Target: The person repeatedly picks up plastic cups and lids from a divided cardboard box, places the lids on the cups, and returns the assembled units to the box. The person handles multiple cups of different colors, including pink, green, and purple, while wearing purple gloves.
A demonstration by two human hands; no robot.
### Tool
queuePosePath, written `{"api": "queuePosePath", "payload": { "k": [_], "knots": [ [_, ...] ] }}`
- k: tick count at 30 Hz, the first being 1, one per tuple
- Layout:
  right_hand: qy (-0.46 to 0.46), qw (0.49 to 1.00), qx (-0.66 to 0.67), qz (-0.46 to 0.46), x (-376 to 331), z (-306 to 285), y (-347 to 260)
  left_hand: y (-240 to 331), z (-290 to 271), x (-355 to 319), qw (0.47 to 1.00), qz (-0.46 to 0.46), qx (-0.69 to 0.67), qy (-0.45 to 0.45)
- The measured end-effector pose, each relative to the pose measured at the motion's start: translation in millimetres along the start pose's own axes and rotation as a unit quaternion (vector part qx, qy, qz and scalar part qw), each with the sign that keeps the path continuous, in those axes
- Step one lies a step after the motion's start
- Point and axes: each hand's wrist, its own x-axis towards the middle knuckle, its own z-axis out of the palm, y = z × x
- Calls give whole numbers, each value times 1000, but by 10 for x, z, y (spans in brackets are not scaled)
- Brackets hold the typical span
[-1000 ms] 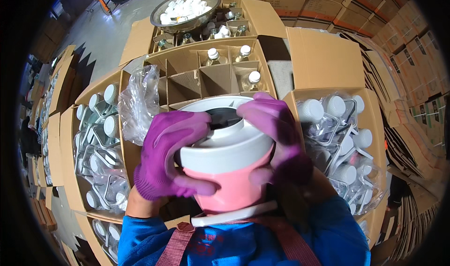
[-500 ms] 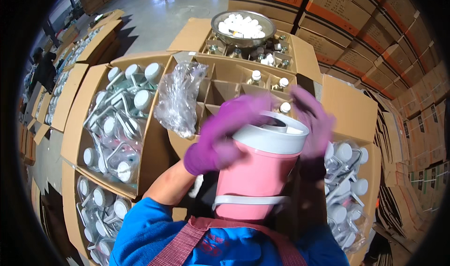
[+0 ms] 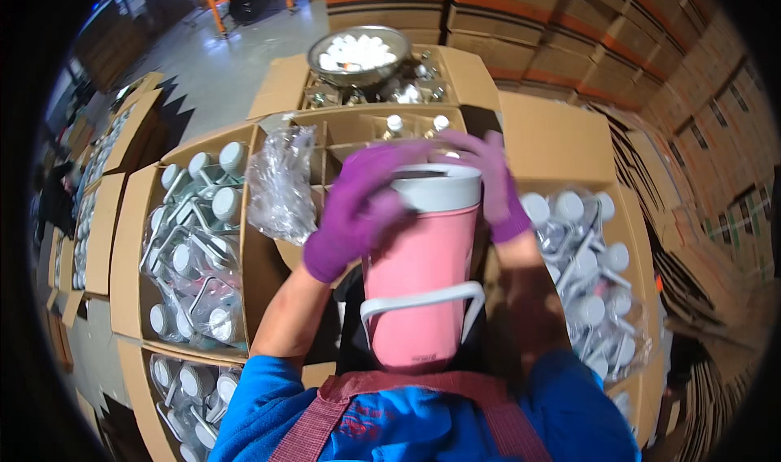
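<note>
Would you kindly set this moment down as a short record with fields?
Left hand: purple-gloved left hand on the white lid of the pink jug
Right hand: purple-gloved right hand on the lid's far side
Jug: upright against the person's chest, white handle facing the camera
Ahead: divided carton with a few white-capped bottles
Beyond: metal bowl of white caps
Sides: cartons of bagged jars, left and right
Plastic bag: crumpled, on the divided carton's left edge
</note>
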Motion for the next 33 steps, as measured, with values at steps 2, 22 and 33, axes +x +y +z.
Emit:
{"api": "queuePosePath", "payload": {
  "k": [2, 22, 33],
  "knots": [
    [-120, 991, 43, 41, -91, 165, -37, 109, -48, -68, 995, 40, 79, -46],
    [-99, 994, -44, 5, -218, 351, -126, -188, -448, -64, 986, -18, -124, -112],
    [-531, 799, -280, -44, 1186, 342, -366, -2909, -1237, 339, 910, -330, 190, 161]
  ]
}}
